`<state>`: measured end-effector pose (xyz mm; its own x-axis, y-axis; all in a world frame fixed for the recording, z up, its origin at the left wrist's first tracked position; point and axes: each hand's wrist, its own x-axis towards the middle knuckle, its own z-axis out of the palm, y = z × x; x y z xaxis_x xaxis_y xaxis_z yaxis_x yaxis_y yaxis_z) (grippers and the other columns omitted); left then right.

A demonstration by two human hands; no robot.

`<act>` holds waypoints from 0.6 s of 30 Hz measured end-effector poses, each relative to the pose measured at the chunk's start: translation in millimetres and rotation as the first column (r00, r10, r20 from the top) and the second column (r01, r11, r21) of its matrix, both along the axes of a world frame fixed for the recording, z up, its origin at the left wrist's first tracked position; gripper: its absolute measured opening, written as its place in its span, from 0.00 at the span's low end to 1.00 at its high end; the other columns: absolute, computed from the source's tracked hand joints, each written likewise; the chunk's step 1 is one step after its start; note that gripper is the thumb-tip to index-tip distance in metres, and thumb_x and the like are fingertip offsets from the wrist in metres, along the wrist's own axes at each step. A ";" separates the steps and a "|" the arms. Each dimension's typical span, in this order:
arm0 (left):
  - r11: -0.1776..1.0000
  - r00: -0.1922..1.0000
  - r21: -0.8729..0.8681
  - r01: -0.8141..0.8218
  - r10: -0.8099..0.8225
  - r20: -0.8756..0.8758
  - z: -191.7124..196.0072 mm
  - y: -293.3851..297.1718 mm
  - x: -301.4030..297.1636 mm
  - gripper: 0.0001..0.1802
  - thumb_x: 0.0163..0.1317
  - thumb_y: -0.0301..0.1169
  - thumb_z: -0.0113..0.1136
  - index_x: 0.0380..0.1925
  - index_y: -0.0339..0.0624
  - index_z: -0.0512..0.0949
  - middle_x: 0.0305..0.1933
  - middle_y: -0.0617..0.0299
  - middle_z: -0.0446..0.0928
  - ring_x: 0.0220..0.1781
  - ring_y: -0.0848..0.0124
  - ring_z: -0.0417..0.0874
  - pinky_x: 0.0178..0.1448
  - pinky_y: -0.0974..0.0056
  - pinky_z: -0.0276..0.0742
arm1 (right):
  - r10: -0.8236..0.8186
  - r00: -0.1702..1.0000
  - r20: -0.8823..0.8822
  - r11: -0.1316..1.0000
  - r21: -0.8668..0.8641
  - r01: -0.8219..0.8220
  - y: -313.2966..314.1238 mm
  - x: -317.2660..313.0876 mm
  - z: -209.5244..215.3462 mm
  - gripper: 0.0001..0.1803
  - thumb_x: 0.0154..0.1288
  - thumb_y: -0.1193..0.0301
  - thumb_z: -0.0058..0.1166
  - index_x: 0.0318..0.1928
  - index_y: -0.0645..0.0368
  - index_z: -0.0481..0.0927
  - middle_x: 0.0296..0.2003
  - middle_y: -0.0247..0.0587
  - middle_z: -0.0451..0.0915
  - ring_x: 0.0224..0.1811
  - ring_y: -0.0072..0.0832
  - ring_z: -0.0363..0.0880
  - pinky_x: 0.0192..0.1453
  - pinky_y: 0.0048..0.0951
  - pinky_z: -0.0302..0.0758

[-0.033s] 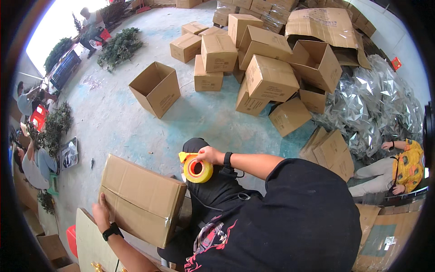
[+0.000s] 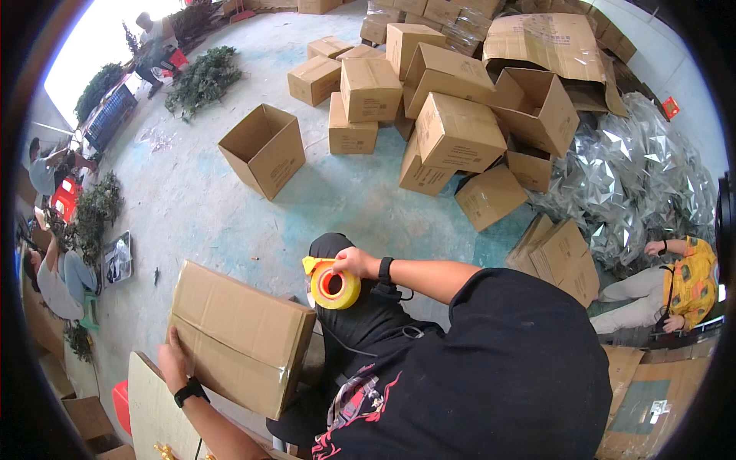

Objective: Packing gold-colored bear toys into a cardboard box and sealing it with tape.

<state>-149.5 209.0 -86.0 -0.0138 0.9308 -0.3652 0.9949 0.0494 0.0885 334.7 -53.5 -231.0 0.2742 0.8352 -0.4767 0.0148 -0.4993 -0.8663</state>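
Observation:
A closed cardboard box (image 2: pixel 234 337) leans at a tilt against my legs, shiny tape along its right edge. My left hand (image 2: pixel 173 359) grips its left side, the thumb lying on the upper face and the other fingers hidden. Above my knee, my right hand (image 2: pixel 354 262) is closed on a yellow tape dispenser (image 2: pixel 349 294) with an orange head, a little to the right of the box and apart from it. The roll's round hole faces up.
A pale table (image 2: pixel 146 395) stands at lower left. Ahead on the floor are an open carton (image 2: pixel 280 165) and a heap of boxes (image 2: pixel 464 126). Silvery wrapped goods (image 2: pixel 621 169) and a person in yellow (image 2: pixel 694 284) are at right. People sit by green branches (image 2: pixel 100 203) at left.

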 end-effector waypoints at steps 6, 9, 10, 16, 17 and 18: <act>0.979 0.982 0.099 -0.176 0.168 0.085 0.7 -27.0 21.2 0.60 0.71 0.73 0.31 0.73 0.18 0.52 0.59 0.25 0.77 0.66 0.36 0.77 0.69 0.45 0.71 | -0.017 0.999 0.031 1.000 0.015 0.016 -0.9 3.9 -5.5 0.18 0.54 0.58 0.70 0.32 0.62 0.86 0.29 0.39 0.85 0.31 0.27 0.83 0.39 0.33 0.79; 0.984 0.990 0.119 -0.136 0.130 0.057 6.6 -31.6 24.2 0.58 0.72 0.72 0.32 0.73 0.19 0.52 0.60 0.26 0.76 0.65 0.36 0.77 0.68 0.45 0.72 | 0.013 0.999 0.031 1.000 0.001 -0.013 -0.2 3.7 -0.4 0.18 0.55 0.58 0.70 0.33 0.63 0.87 0.29 0.39 0.86 0.32 0.27 0.83 0.39 0.33 0.80; 0.983 0.989 0.119 -0.139 0.132 0.060 5.2 -35.3 23.1 0.58 0.72 0.72 0.32 0.73 0.19 0.52 0.60 0.26 0.76 0.65 0.36 0.77 0.68 0.45 0.72 | 0.034 0.999 0.035 0.999 0.002 -0.034 0.2 4.3 2.4 0.18 0.55 0.58 0.70 0.33 0.63 0.87 0.30 0.39 0.86 0.32 0.27 0.83 0.39 0.33 0.80; 0.967 0.993 0.230 -0.110 0.119 -0.025 13.4 -56.9 36.8 0.53 0.75 0.67 0.34 0.74 0.21 0.52 0.60 0.26 0.76 0.64 0.36 0.78 0.67 0.44 0.73 | 0.019 0.999 0.048 1.000 -0.005 -0.019 -1.4 1.3 9.0 0.18 0.55 0.58 0.68 0.35 0.61 0.86 0.29 0.36 0.85 0.32 0.25 0.81 0.39 0.30 0.77; 0.974 0.996 0.208 -0.085 0.081 0.028 15.5 -55.8 36.1 0.52 0.75 0.66 0.35 0.74 0.21 0.52 0.61 0.26 0.76 0.64 0.36 0.78 0.68 0.45 0.73 | 0.015 0.999 0.045 1.000 -0.009 -0.015 -2.5 1.2 11.9 0.17 0.55 0.59 0.68 0.35 0.61 0.86 0.29 0.35 0.84 0.32 0.25 0.81 0.39 0.30 0.77; 0.979 0.995 0.192 -0.063 0.047 0.084 17.7 -55.3 33.9 0.52 0.76 0.65 0.37 0.74 0.22 0.52 0.62 0.26 0.75 0.64 0.36 0.77 0.68 0.45 0.73 | 0.024 0.999 0.045 1.000 -0.007 -0.023 -2.2 1.8 10.5 0.17 0.55 0.59 0.68 0.35 0.61 0.86 0.29 0.35 0.84 0.32 0.25 0.81 0.39 0.30 0.77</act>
<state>-115.6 153.7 -68.3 -0.0452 0.9827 -0.1798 0.9807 0.0780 0.1794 336.5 -55.7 -220.5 0.2759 0.8384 -0.4700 0.0654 -0.5042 -0.8611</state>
